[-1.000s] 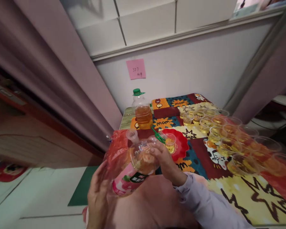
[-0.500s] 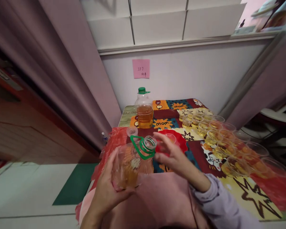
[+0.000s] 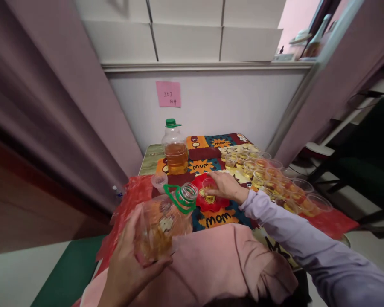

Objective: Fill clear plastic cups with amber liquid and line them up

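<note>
My left hand (image 3: pixel 128 256) is wrapped round the lower part of a clear plastic jug (image 3: pixel 166 226) with a green handle ring. The jug is tilted to the right, uncapped, with a little amber liquid low inside. My right hand (image 3: pixel 225 185) reaches over a red scalloped plate (image 3: pixel 211 207). Its thumb and fingers are closed round a small clear plastic cup (image 3: pixel 208 184) on that plate. Yellowish liquid seems to show at the cup's base. The jug's mouth is just left of the cup, apart from it.
A second jug (image 3: pixel 176 157), green-capped and partly full of amber liquid, stands at the back left. Stacked clear cups (image 3: pixel 159 181) sit before it. Many cups of yellow liquid (image 3: pixel 259 177) crowd the right side. A patterned cloth (image 3: pixel 219 218) covers the table beside a wall (image 3: pixel 217 98).
My right hand has moved from beside the jug's mouth to the cup on the red plate and closed on it. My left hand still holds the jug. The view has swung right.
</note>
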### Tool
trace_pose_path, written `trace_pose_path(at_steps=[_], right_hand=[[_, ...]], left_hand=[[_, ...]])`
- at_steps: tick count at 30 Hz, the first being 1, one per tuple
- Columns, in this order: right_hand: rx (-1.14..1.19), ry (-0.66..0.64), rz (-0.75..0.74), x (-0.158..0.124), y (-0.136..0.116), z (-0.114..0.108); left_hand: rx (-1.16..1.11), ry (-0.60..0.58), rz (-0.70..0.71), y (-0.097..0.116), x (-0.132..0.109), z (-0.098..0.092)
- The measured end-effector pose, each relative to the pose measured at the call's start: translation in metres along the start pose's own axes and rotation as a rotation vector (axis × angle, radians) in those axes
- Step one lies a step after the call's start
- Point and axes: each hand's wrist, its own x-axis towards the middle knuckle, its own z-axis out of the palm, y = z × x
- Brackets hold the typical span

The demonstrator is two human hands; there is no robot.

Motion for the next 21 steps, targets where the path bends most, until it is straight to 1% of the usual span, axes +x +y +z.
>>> trace_pose_path(at_steps=[2,6,10,14,17,19,21], right_hand=[[-0.015,-0.009,0.024,0.003,-0.006,0.000],[-0.011,-0.005,0.053,0.008,-0.009,0.002],[0.011,0.019,0.070,0.010,-0.010,0.002],[0.043,0.066,0.093,0.009,-0.006,-0.008],[0.130,0.150,0.115,0.009,0.010,-0.025],[0.196,0.221,0.129,0.010,0.029,-0.038],[0.179,0.265,0.145,0.012,0.052,-0.050]], left_hand=[[-0.018,-0.019,-0.028,0.000,0.003,0.001],[-0.050,0.040,-0.072,0.006,0.009,0.003],[-0.057,0.050,-0.079,0.009,0.011,0.005],[-0.084,0.056,-0.103,0.006,0.010,0.004],[-0.121,0.013,-0.132,0.000,0.009,-0.001],[-0.116,-0.025,-0.140,-0.003,0.008,-0.003],[-0.081,-0.053,-0.129,-0.004,0.008,-0.004]])
